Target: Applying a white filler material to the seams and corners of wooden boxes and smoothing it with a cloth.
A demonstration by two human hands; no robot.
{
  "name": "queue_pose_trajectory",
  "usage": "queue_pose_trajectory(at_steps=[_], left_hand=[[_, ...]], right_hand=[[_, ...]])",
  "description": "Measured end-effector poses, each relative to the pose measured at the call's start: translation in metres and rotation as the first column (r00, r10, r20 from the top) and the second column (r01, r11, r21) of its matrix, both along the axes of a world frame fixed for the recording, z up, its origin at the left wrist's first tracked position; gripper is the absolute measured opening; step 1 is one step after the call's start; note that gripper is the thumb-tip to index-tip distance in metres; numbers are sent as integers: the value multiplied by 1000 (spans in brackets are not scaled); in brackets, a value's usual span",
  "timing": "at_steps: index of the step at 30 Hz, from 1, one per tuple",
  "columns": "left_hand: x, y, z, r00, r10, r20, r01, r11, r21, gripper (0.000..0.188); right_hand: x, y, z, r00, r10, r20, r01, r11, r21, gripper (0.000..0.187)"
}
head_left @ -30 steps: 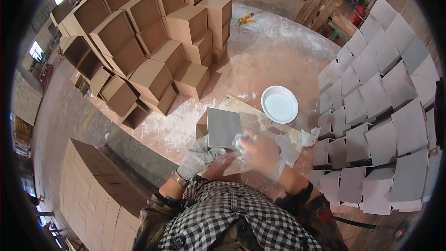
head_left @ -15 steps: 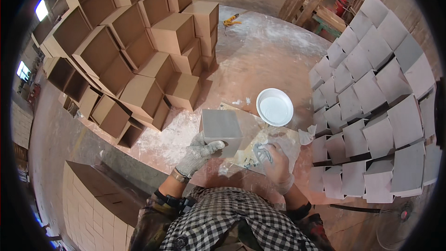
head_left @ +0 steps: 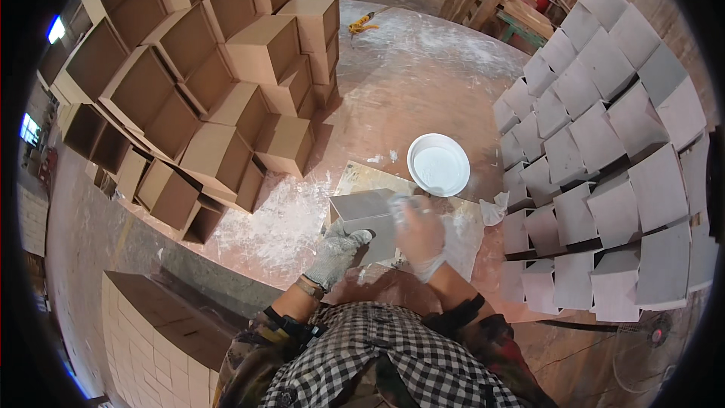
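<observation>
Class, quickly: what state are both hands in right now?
Left hand: closed, holding the grey box.
Right hand: holding a pale thing, too blurred to identify.

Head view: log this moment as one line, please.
left hand: gloved, gripping grey box | right hand: blurred, holding pale wad at box's right end | white bowl: on table, beyond right hand

Daylight glares from a small window (head_left: 56, 29) at the upper left, burnt out to white, while the hall behind is dimmer. The table (head_left: 377, 106) is evenly lit, paler at its far end; soft shadow lies beside the brown boxes (head_left: 219, 155), whose insides are dark. Motion smears the right hand (head_left: 421, 236); the left hand (head_left: 336, 255) is sharper. Straight edges bend toward the black rim.
</observation>
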State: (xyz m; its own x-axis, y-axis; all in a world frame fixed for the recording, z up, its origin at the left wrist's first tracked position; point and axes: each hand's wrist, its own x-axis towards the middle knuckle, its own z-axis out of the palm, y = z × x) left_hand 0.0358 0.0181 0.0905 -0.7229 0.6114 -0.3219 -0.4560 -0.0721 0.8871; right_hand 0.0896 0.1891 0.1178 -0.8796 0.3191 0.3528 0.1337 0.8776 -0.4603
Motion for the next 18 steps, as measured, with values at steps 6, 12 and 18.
queue_pose_trajectory(at_steps=[6,12,18], left_hand=[[-4,-2,0,996,66,53,-70,995,68,25],[-4,6,-10,992,111,56,-120,970,213,29],[-6,10,-2,992,128,16,-129,988,86,29]], right_hand=[[13,54,-30,962,-235,-141,232,972,-36,25],[-15,-26,16,957,164,-238,-204,967,-152,18],[-26,10,-33,978,14,-208,2,997,78,19]])
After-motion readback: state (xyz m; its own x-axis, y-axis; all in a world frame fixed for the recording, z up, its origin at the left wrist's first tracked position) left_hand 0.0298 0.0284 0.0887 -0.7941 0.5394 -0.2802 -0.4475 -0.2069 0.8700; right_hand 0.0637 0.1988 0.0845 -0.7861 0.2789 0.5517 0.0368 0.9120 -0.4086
